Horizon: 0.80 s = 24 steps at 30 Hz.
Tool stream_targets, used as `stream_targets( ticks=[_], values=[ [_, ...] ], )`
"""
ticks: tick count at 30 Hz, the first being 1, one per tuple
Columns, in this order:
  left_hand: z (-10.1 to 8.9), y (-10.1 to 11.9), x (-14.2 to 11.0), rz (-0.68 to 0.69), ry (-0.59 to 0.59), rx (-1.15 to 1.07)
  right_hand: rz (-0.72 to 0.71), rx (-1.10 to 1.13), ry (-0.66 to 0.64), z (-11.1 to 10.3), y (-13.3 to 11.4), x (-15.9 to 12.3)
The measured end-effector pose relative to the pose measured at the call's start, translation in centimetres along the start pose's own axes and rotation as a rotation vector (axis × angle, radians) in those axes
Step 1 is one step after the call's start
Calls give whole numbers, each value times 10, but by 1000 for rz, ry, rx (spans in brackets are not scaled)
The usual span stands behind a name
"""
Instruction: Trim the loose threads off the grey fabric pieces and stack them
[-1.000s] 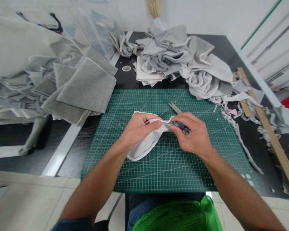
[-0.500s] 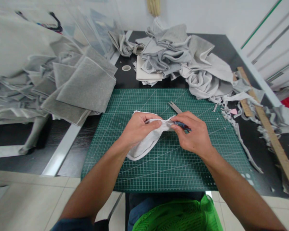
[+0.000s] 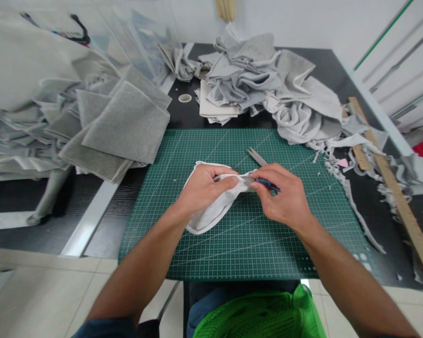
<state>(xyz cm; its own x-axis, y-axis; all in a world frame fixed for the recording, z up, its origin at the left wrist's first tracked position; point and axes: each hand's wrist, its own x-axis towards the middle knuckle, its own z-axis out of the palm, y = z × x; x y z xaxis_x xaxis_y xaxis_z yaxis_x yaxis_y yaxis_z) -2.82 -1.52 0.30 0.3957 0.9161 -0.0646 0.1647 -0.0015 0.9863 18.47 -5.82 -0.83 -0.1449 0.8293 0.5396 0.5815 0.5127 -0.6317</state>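
My left fingers (image 3: 225, 183) and right fingers (image 3: 259, 182) close on the white, soft fabric piece (image 3: 211, 213), its loose end slanting toward me, left of my nearer left hand, above the green gridded mat (image 3: 232, 253).

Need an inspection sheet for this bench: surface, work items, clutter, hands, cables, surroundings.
Surface: green gridded cutting mat on a black table.
Job's things: pale cloth piece between the hands; metal blades and dark-blue handle at the right hand; can't tell if one tool.
Clutter: grey cloth pile left; cloth heap beyond the mat; white ring; offcuts and wooden ruler right.
Grippers: bare hands; left hand pinches the cloth piece, right hand holds the handle, fingertips at the cloth.
Cables: nothing seen.
Surroundings: white wall behind, tiled floor, green mesh at near edge.
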Motion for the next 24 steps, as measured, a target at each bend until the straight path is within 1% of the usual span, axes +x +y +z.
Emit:
stream_targets(
  ticks=[6,15,24],
  values=[
    [0,-2,1,21,-1,3,2,-18,-9,-1,-2,-1],
    [1,4,0,90,-12,137,-7,-32,-17,0,-2,0],
    [1,3,0,104,3,204,-8,-46,-26,0,-1,0]
  ],
)
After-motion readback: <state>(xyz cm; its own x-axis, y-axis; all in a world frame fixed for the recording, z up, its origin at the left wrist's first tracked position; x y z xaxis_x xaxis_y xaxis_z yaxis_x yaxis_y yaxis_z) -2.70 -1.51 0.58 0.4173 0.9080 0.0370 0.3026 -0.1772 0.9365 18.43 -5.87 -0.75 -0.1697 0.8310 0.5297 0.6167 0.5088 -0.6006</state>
